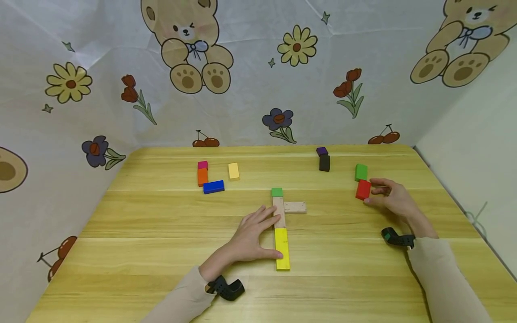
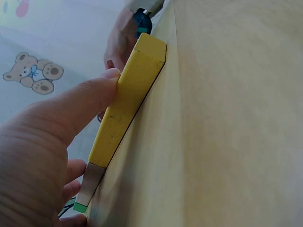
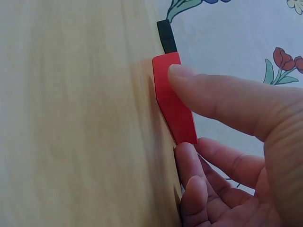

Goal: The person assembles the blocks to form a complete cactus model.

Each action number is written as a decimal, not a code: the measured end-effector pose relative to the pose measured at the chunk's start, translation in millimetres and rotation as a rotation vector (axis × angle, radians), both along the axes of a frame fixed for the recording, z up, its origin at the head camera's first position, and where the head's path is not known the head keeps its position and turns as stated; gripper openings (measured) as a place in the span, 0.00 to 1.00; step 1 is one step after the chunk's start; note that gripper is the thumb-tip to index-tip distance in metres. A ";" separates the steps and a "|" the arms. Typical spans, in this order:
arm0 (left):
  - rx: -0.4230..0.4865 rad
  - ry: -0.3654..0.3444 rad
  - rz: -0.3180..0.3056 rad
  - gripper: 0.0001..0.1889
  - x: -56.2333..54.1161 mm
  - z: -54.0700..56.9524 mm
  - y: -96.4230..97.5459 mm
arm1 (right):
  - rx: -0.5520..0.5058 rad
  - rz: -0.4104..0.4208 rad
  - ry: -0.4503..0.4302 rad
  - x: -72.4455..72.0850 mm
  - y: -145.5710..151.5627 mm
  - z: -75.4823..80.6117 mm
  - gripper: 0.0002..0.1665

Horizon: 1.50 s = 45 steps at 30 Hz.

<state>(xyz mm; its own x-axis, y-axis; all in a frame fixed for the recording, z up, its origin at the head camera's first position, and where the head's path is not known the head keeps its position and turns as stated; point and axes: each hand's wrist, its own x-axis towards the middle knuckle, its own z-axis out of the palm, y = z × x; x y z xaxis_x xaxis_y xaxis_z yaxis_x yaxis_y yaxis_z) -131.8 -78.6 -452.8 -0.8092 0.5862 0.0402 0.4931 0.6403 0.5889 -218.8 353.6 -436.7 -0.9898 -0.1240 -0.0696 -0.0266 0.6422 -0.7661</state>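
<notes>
The left hand [image 1: 251, 238], fingers apart, touches one of two pale blocks [image 1: 281, 211] and one yellow block [image 1: 282, 248], whose long axis points forward; the right hand [image 1: 395, 201] pinches one red block [image 1: 363, 190].

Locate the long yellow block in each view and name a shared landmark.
Head: the long yellow block lies below and slightly right of centre.
Left wrist: it slants, large, mostly left of centre.
Right wrist: not in it.
Landmark: the right hand, at right in head, beyond the block in left wrist, close up in right wrist.
</notes>
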 end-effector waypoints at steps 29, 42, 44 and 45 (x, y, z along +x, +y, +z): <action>0.002 -0.019 0.004 0.51 0.1 -1.8 0.0 | -0.036 -0.005 -0.012 -2.1 0.4 -0.5 0.42; 0.003 -0.012 0.001 0.51 -0.3 0.4 -0.4 | -0.061 0.023 -0.022 -1.9 -21.1 13.4 0.42; 0.000 -0.017 0.004 0.51 -0.4 0.2 -0.1 | -0.049 0.030 -0.024 -2.3 -27.2 14.9 0.41; -0.001 -0.018 0.006 0.51 -0.4 -0.1 0.1 | -0.043 0.033 -0.024 -2.6 -30.5 15.7 0.41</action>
<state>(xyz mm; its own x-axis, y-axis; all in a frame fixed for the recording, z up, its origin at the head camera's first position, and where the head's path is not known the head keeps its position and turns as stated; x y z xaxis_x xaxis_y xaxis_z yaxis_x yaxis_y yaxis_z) -132.2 -78.6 -452.9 -0.8130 0.5818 0.0251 0.4789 0.6434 0.5973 -221.3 323.1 -421.0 -0.9833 -0.1599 -0.0873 -0.0285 0.6080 -0.7934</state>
